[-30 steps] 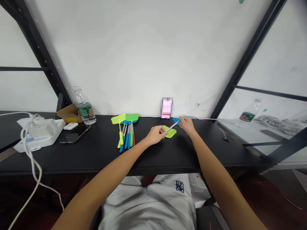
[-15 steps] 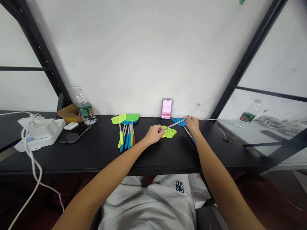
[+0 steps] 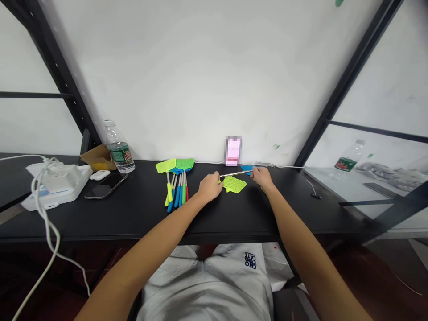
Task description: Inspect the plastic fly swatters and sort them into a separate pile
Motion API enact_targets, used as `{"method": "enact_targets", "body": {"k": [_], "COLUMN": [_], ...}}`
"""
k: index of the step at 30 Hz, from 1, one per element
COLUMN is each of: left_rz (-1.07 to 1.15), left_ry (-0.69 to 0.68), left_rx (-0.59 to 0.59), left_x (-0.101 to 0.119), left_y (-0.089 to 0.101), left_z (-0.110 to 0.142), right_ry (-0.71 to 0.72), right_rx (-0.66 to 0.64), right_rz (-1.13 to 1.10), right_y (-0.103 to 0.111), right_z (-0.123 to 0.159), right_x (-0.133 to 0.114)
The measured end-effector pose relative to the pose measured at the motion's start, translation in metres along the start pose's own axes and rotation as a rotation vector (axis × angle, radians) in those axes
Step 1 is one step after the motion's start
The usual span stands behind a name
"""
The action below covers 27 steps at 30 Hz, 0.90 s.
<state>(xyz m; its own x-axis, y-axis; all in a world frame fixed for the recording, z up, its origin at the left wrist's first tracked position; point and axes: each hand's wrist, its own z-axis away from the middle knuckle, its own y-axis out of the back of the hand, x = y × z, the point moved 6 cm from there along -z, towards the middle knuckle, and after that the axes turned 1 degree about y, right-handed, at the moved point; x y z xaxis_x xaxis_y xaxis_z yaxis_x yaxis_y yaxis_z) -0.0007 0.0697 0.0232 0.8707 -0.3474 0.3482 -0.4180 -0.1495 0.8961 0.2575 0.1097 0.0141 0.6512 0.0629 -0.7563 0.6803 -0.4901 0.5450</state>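
Observation:
My left hand (image 3: 209, 187) is closed round one end of a thin metal rod (image 3: 234, 173) that spans across to my right hand (image 3: 261, 177), which pinches the other end. The rod belongs to a fly swatter; a yellow-green swatter head (image 3: 234, 183) lies on the black table (image 3: 140, 214) between my hands. A blue swatter head (image 3: 247, 168) peeks out just left of my right hand. A bundle of several swatters (image 3: 176, 183) with green, yellow and blue heads and coloured handles lies to the left of my left hand.
A water bottle (image 3: 117, 147), a cardboard box (image 3: 97, 157), a white earbud case (image 3: 98, 175) and a dark phone (image 3: 105, 185) sit at the left. Farther left a white charger with cables (image 3: 53, 183). A blurred pink item (image 3: 233, 150) stands by the wall. Black rack posts frame both sides.
My left hand slid left along the table and the rod now lies nearly level between my hands. My right hand drew back slightly left; the blue swatter beside it is now mostly hidden.

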Motion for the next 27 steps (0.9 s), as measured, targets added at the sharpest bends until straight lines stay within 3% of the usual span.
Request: {"method": "enact_targets", "body": {"k": [14, 27], "left_rz": [-0.075, -0.178], "left_ry": [-0.043, -0.053], "left_rx": [-0.066, -0.119], "left_x": [0.004, 0.001], "left_y": [-0.001, -0.002], "left_z": [0.005, 0.004], "right_ry": [-0.086, -0.142], "right_rx": [-0.279, -0.211], "right_rz": [-0.142, -0.333], "right_y": [-0.026, -0.022], "right_z": [0.011, 0.010], "right_x": [0.000, -0.003]}}
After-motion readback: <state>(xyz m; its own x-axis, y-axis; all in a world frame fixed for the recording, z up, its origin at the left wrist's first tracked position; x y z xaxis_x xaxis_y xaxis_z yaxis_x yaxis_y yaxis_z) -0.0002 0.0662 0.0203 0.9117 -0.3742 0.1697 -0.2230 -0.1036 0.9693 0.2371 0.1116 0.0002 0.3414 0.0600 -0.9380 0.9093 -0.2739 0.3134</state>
